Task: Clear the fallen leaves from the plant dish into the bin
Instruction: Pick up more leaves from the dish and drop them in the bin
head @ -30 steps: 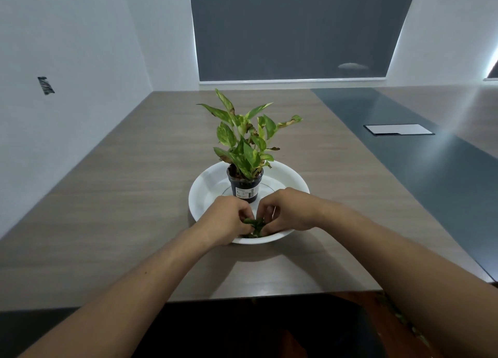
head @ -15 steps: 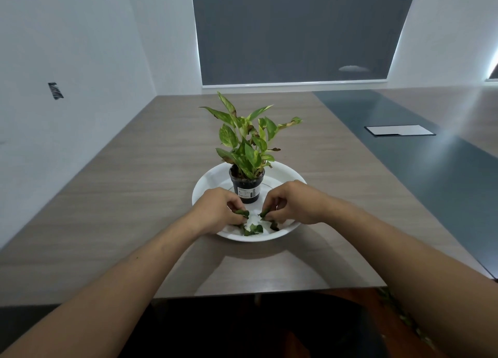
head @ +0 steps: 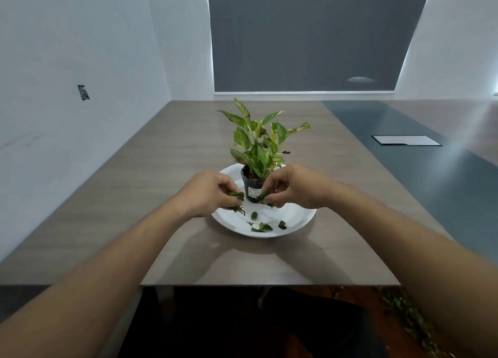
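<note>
A white plant dish (head: 301, 219) sits on the wooden table with a small potted plant (head: 254, 189) in a black pot at its centre. Several dark green fallen leaves (head: 265, 226) lie on the dish's near side. My left hand (head: 208, 193) hovers over the dish's left part, its fingertips pinched on a green leaf (head: 237, 195). My right hand (head: 292, 186) is just right of the pot, fingertips pinched on another leaf (head: 262, 195). No bin is visible.
The wooden table (head: 134, 196) runs along a white wall on the left. A dark grey strip (head: 420, 174) with a flat white panel (head: 405, 140) lies at the right. Green leafy debris (head: 404, 320) shows on the floor at the lower right.
Both hands have drawn apart and risen from the dish's near rim toward the pot, each now pinching a leaf. Loose leaves they covered have come into sight on the dish.
</note>
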Action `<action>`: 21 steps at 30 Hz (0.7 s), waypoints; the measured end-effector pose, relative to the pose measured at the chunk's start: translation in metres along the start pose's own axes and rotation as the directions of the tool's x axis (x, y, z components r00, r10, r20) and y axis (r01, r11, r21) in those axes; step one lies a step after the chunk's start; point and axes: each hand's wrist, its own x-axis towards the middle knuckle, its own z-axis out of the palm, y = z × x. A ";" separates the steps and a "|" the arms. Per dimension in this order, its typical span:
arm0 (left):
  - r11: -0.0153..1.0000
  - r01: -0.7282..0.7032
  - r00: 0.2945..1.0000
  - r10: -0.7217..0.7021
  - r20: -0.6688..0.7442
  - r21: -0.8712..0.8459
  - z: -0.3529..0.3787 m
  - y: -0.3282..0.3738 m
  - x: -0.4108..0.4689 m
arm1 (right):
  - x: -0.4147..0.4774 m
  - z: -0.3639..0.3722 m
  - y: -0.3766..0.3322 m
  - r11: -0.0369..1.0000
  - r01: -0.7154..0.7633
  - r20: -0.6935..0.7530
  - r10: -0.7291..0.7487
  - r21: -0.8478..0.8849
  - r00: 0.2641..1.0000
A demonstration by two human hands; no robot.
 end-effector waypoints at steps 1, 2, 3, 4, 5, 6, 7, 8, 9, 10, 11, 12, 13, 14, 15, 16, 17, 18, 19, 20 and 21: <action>1.000 -0.001 1.000 0.001 -0.017 0.006 -0.005 -0.002 -0.006 | 0.002 0.003 -0.006 1.000 0.013 0.005 -0.013 -0.001 1.000; 1.000 -0.002 1.000 0.003 -0.029 0.009 -0.010 -0.004 -0.012 | 0.003 0.006 -0.014 1.000 0.026 0.010 -0.026 -0.002 1.000; 1.000 0.000 0.999 0.000 -0.037 0.001 -0.015 -0.008 -0.016 | 0.004 0.010 -0.021 0.999 0.043 0.019 -0.043 0.002 0.999; 1.000 0.006 0.999 -0.007 -0.047 -0.010 -0.022 -0.013 -0.024 | 0.005 0.016 -0.030 0.998 0.062 0.029 -0.063 0.014 0.998; 1.000 0.009 0.999 -0.010 -0.049 -0.020 -0.026 -0.016 -0.030 | 0.006 0.020 -0.037 0.997 0.074 0.030 -0.074 0.022 0.997; 1.000 0.015 0.998 -0.017 -0.056 -0.027 -0.032 -0.021 -0.037 | 0.007 0.026 -0.046 0.996 0.089 0.039 -0.090 0.022 0.995; 0.999 0.024 0.997 -0.026 -0.066 -0.036 -0.038 -0.027 -0.046 | 0.009 0.032 -0.055 0.994 0.109 0.053 -0.110 0.014 0.992; 0.999 0.027 0.997 -0.030 -0.074 -0.047 -0.044 -0.031 -0.054 | 0.011 0.039 -0.063 0.992 0.126 0.067 -0.127 0.015 0.990; 0.998 0.028 0.996 -0.032 -0.084 -0.056 -0.050 -0.037 -0.062 | 0.013 0.046 -0.070 0.989 0.146 0.081 -0.148 0.021 0.986; 0.997 0.032 0.995 -0.038 -0.097 -0.063 -0.057 -0.043 -0.073 | 0.017 0.055 -0.079 0.985 0.173 0.096 -0.175 0.025 0.980; 0.997 0.044 0.993 -0.051 -0.109 -0.067 -0.062 -0.050 -0.082 | 0.020 0.064 -0.088 0.980 0.199 0.113 -0.201 0.027 0.973; 0.995 0.061 0.990 -0.070 -0.122 -0.073 -0.067 -0.057 -0.092 | 0.022 0.072 -0.097 0.974 0.224 0.131 -0.227 0.032 0.965; 0.993 0.087 0.985 -0.097 -0.142 -0.078 -0.074 -0.066 -0.103 | 0.026 0.082 -0.109 0.965 0.258 0.153 -0.261 0.040 0.953; 0.990 0.115 0.978 -0.127 -0.163 -0.081 -0.080 -0.076 -0.117 | 0.029 0.095 -0.120 0.955 0.292 0.176 -0.296 0.052 0.939; 0.988 0.137 0.974 -0.148 -0.171 -0.074 -0.084 -0.083 -0.126 | 0.032 0.104 -0.126 0.949 0.309 0.185 -0.316 0.063 0.931; 0.985 0.159 0.970 -0.170 -0.177 -0.072 -0.087 -0.090 -0.135 | 0.034 0.113 -0.133 0.944 0.322 0.195 -0.331 0.076 0.923; 0.979 0.185 0.961 -0.198 -0.195 -0.082 -0.092 -0.101 -0.149 | 0.037 0.127 -0.143 0.936 0.341 0.220 -0.352 0.087 0.910; 0.974 0.208 0.952 -0.223 -0.210 -0.091 -0.095 -0.111 -0.161 | 0.039 0.140 -0.151 0.929 0.357 0.244 -0.371 0.099 0.896; 0.968 0.231 0.943 -0.246 -0.225 -0.094 -0.099 -0.121 -0.173 | 0.039 0.152 -0.160 0.921 0.373 0.270 -0.388 0.110 0.881; 0.962 0.258 0.932 -0.271 -0.239 -0.088 -0.102 -0.132 -0.186 | 0.040 0.167 -0.168 0.914 0.388 0.294 -0.405 0.118 0.866; 0.956 0.283 0.924 -0.295 -0.243 -0.081 -0.105 -0.143 -0.199 | 0.040 0.181 -0.175 0.908 0.400 0.311 -0.419 0.126 0.853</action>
